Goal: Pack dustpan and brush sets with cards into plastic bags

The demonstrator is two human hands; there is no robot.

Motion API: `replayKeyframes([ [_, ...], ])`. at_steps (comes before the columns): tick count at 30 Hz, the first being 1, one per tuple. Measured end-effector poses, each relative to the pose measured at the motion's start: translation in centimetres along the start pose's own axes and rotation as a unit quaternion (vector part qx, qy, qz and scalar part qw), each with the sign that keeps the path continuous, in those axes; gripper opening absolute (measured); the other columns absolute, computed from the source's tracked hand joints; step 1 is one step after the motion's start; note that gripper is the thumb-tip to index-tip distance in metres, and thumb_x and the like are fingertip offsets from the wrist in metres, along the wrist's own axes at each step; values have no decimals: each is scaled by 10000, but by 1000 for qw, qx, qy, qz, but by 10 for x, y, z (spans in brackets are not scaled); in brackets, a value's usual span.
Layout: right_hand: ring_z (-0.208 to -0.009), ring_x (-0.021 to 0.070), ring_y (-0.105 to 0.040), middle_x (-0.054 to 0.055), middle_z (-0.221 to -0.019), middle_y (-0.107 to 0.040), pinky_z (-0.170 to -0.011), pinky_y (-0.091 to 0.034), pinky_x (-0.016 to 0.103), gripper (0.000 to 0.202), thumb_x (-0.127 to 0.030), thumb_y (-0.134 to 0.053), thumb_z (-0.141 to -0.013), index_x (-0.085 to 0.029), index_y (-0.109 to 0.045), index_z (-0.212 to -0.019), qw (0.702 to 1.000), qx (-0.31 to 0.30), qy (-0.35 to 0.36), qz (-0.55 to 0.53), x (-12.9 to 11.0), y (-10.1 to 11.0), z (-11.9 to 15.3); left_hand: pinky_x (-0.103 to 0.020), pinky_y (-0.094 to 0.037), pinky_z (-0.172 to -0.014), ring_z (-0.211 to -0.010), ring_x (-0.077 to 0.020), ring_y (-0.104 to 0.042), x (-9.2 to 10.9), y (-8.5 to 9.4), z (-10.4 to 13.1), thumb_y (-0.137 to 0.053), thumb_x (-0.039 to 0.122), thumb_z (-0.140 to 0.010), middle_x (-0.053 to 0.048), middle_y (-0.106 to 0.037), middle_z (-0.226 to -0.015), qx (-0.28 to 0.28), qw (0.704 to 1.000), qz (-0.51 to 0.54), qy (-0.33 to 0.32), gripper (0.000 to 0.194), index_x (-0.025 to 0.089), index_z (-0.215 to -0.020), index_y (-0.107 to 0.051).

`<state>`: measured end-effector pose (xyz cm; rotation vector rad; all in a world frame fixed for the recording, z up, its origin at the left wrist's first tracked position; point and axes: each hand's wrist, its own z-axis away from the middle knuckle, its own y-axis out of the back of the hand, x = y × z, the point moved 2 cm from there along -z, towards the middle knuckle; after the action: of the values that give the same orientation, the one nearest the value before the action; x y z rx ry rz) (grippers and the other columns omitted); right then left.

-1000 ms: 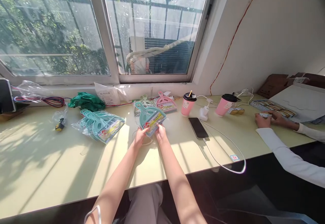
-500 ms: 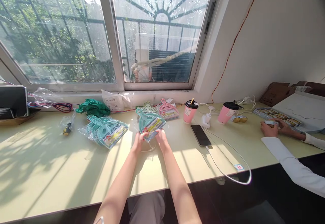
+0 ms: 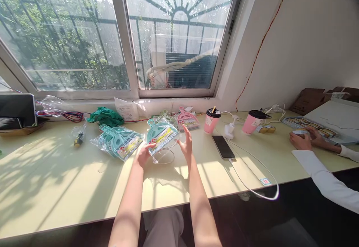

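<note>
The left hand (image 3: 143, 155) pinches the teal dustpan packet (image 3: 163, 135) low — likely for steadiness. The right hand (image 3: 186, 147) spreads open close by.

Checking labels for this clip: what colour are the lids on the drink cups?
Black, on both pink cups, best seen in the head view.

bagged teal dustpan set (image 3: 163, 134), tilted, yellow label facing up
</note>
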<state>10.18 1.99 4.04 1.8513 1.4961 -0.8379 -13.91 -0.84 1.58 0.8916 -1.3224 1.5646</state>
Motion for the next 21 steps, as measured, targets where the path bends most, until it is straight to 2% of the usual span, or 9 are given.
replayKeyframes([
  [3, -1457, 306, -492, 65, -1419, -676, -1275, -325, 530, 277, -253, -876, -748, -311, -827, -1014, 999, -25, -18, -16, -2, 7, -2, -377, -639, -824, -921, -298, -760, -4, -2, 1, -817, 219, -626, -135, -749, -927, -3, 1000, 14, 22, 480, 120, -1074, -676],
  [5, -1378, 316, -539, 74, -1303, -715, -1232, -371, 537, 94, -260, -893, -733, -298, -837, -797, 999, -39, -35, -15, -1, 11, -2, -373, -637, -828, -945, -297, -760, -5, -1, 2, -807, 207, -627, -135, -751, -949, 0, 999, 20, 29, 480, 116, -1078, -671],
  [7, -1299, 312, -573, 82, -1224, -726, -1195, -402, 534, 86, -273, -908, -715, -292, -825, -705, 997, -45, -54, -21, 0, 12, -2, -370, -638, -805, -949, -306, -764, -5, 1, 3, -805, 200, -625, -132, -760, -970, 6, 999, 15, 38, 511, 123, -1112, -672],
  [12, -1253, 292, -594, 64, -1185, -735, -1162, -441, 485, 197, -363, -966, -625, -273, -792, -638, 987, -54, -110, -105, 0, 9, 1, -388, -634, -767, -972, -361, -773, 0, 2, 8, -887, 198, -601, -149, -783, -1025, -34, 996, -52, 60, 634, 134, -1197, -683],
  [16, -1224, 277, -628, 72, -1204, -742, -1004, -556, 394, 237, -430, -952, -623, -256, -800, -676, 971, -70, -152, -174, 5, 4, 4, -435, -629, -806, -979, -379, -774, 2, 1, 10, -912, 232, -628, -139, -784, -1036, -33, 994, -81, 65, 632, 162, -1214, -684],
  [19, -1203, 275, -656, 96, -1228, -744, -950, -581, 374, 252, -434, -941, -621, -234, -811, -704, 965, -41, -173, -191, 15, 1, 6, -444, -635, -796, -966, -377, -780, 1, -1, 9, -916, 261, -639, -144, -778, -1044, -41, 993, -96, 63, 641, 164, -1225, -676],
  [21, -1195, 279, -673, 97, -1214, -754, -959, -588, 384, 254, -394, -954, -577, -227, -804, -695, 957, 2, -198, -213, 24, -2, 7, -439, -637, -781, -959, -377, -780, 0, -2, 8, -931, 278, -624, -147, -778, -1062, -52, 993, -94, 56, 677, 164, -1238, -671],
])
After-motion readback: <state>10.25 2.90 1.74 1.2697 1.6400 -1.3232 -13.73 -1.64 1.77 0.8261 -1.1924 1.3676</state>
